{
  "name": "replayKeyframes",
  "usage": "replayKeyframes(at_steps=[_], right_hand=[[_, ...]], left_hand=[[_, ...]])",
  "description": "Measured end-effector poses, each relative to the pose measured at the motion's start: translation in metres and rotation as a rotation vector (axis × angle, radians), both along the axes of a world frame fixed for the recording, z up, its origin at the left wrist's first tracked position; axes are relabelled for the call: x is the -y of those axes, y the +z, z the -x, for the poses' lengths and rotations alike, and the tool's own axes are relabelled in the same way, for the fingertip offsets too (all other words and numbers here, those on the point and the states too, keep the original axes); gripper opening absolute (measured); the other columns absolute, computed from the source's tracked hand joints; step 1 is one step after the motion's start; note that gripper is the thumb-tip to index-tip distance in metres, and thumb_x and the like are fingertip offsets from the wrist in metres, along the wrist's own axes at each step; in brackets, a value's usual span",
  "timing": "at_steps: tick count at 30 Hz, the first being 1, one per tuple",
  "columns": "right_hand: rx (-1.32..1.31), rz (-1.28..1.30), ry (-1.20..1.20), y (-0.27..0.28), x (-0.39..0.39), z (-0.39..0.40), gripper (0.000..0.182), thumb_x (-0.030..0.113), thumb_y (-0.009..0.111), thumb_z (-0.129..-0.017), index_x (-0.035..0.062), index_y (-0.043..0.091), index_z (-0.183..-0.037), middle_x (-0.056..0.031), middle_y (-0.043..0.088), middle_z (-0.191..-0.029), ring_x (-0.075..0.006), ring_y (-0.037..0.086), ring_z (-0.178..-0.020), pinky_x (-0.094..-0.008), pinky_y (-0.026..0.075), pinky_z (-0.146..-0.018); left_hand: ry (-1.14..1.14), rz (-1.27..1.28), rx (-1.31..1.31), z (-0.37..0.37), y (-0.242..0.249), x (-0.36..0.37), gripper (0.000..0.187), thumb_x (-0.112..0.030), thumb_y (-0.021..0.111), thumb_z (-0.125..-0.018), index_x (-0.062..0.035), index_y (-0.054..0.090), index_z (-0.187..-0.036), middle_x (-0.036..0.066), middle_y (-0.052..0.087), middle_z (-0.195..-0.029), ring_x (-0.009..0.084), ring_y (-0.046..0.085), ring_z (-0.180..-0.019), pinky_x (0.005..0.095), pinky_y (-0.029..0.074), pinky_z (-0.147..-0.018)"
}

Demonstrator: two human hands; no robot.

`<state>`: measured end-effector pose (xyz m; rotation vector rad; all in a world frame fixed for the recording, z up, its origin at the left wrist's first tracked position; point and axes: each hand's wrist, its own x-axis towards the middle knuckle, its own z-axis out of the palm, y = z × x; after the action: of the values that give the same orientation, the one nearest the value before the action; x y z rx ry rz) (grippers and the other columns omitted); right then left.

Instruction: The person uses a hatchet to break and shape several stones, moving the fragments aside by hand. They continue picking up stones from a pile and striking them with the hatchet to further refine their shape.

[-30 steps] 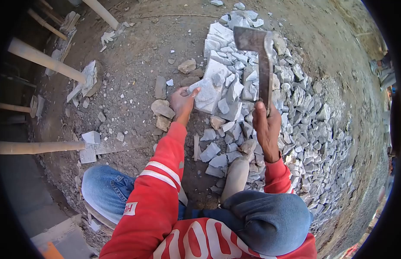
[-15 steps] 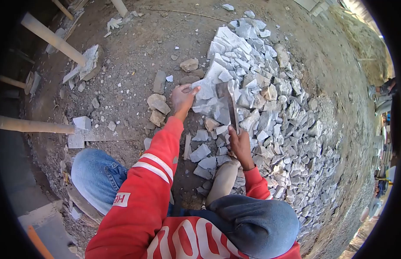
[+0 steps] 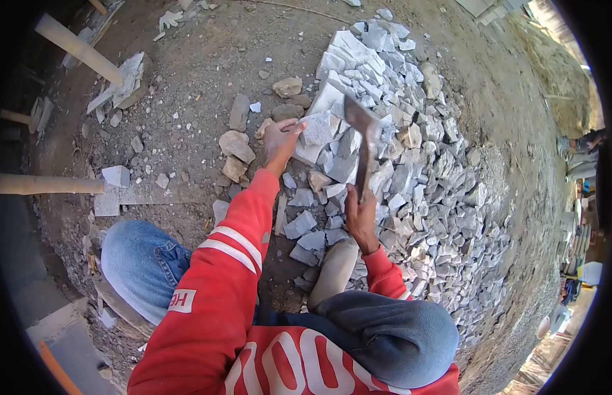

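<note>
My left hand (image 3: 279, 143) pinches the left edge of a pale grey stone piece (image 3: 317, 129) at the near left side of the rubble pile. My right hand (image 3: 361, 216) is wrapped around the handle of a hammer (image 3: 368, 148). Its worn metal head lies just right of the held stone in view and is slightly blurred; a gap shows between them. Broken grey stones lie under and around both hands. The fingers of my left hand behind the stone are partly hidden.
A heap of broken stone (image 3: 444, 197) spreads to the right. Several brownish rocks (image 3: 237, 145) lie left of my left hand. Wooden poles (image 3: 49, 185) stand at the left on stone blocks. My knees (image 3: 391, 336) frame the near side. A person (image 3: 583, 151) is at the far right.
The hammer head has moved off the stone, up and to the right in view. The stone in my left hand looks smaller, with fragments below it. The view has shifted slightly.
</note>
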<state>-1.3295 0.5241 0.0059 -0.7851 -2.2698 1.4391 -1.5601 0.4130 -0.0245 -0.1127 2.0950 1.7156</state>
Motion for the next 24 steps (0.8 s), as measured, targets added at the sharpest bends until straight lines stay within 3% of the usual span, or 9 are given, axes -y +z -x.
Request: replayKeyframes(at_steps=[1,3,5,10,14,16,18,19,24], right_hand=[[0.344,-0.036,0.126,-0.013,-0.001,0.001,0.049,0.034,0.056,-0.100,-0.0031,0.053,-0.068,-0.0052,0.046,-0.052,-0.0192,0.034,-0.050,-0.0399,0.032,-0.047],[0.291,-0.047,0.112,-0.016,-0.005,0.004,0.055,0.039,0.055,-0.100,-0.0012,0.052,-0.062,-0.0040,0.047,-0.050,-0.0160,0.037,-0.048,-0.0381,0.032,-0.046],[0.324,0.361,0.023,0.031,-0.009,0.004,0.053,0.040,0.056,-0.100,0.0010,0.052,-0.065,-0.0020,0.047,-0.051,-0.0125,0.040,-0.046,-0.0339,0.034,-0.045],[-0.400,0.387,-0.050,0.165,-0.030,0.019,0.039,0.033,0.056,-0.102,0.0060,0.046,-0.076,0.0023,0.041,-0.057,-0.0056,0.035,-0.047,-0.0232,0.025,-0.042],[-0.895,0.220,0.077,0.170,-0.022,0.031,0.037,0.033,0.046,-0.105,0.0106,0.032,-0.079,0.0018,0.030,-0.057,-0.0076,0.022,-0.046,-0.0253,0.024,-0.042],[-0.642,0.184,0.031,0.085,0.001,0.016,0.034,0.030,0.049,-0.103,0.0035,0.043,-0.084,-0.0030,0.041,-0.058,-0.0139,0.035,-0.048,-0.0290,0.030,-0.047],[0.246,-0.080,0.122,0.003,0.003,-0.005,0.045,0.034,0.059,-0.098,-0.0056,0.055,-0.076,-0.0167,0.048,-0.055,-0.0300,0.044,-0.051,-0.0435,0.036,-0.051],[0.330,-0.043,0.105,-0.008,0.008,-0.001,0.047,0.035,0.061,-0.097,-0.0058,0.054,-0.074,-0.0198,0.043,-0.053,-0.0341,0.040,-0.048,-0.0459,0.036,-0.051],[0.181,0.270,0.051,0.068,-0.011,0.004,0.049,0.037,0.057,-0.101,0.0030,0.050,-0.066,-0.0001,0.045,-0.052,-0.0126,0.043,-0.045,-0.0315,0.033,-0.044]], left_hand=[[0.005,-0.003,0.004,-0.004,0.004,0.001,0.045,-0.022,0.080,-0.081,0.0031,0.068,-0.117,0.010,0.073,-0.103,0.0169,0.067,-0.089,0.0292,0.051,-0.084],[-0.004,0.064,-0.064,-0.004,0.013,0.002,0.046,-0.022,0.081,-0.081,0.0029,0.068,-0.117,0.011,0.073,-0.102,0.0179,0.067,-0.091,0.0300,0.050,-0.086],[-0.022,0.094,-0.049,-0.010,0.007,0.005,0.044,-0.022,0.080,-0.082,0.0027,0.069,-0.116,0.011,0.073,-0.101,0.0172,0.067,-0.089,0.0294,0.051,-0.084],[-0.013,0.004,-0.034,0.001,-0.014,0.002,0.030,-0.018,0.078,-0.084,0.0019,0.072,-0.107,0.007,0.071,-0.093,0.0126,0.066,-0.077,0.0238,0.054,-0.065],[0.034,-0.123,0.034,-0.008,0.001,0.003,0.042,-0.023,0.082,-0.080,0.0045,0.071,-0.110,0.013,0.074,-0.090,0.0164,0.070,-0.078,0.0286,0.055,-0.069],[0.037,-0.095,0.036,-0.007,0.006,0.002,0.030,-0.017,0.079,-0.084,0.0037,0.072,-0.105,0.009,0.071,-0.093,0.0128,0.067,-0.076,0.0232,0.055,-0.066],[0.036,-0.070,0.009,-0.005,0.005,0.003,0.031,-0.016,0.079,-0.084,0.0042,0.071,-0.107,0.010,0.071,-0.093,0.0128,0.067,-0.076,0.0233,0.055,-0.066],[0.037,-0.033,-0.008,-0.006,0.005,0.003,0.033,-0.015,0.079,-0.083,0.0047,0.071,-0.108,0.010,0.072,-0.094,0.0128,0.067,-0.076,0.0234,0.055,-0.067],[-0.020,-0.070,0.027,-0.014,0.003,0.005,0.036,-0.013,0.078,-0.084,0.0057,0.069,-0.113,0.011,0.072,-0.096,0.0131,0.068,-0.076,0.0241,0.055,-0.068]])
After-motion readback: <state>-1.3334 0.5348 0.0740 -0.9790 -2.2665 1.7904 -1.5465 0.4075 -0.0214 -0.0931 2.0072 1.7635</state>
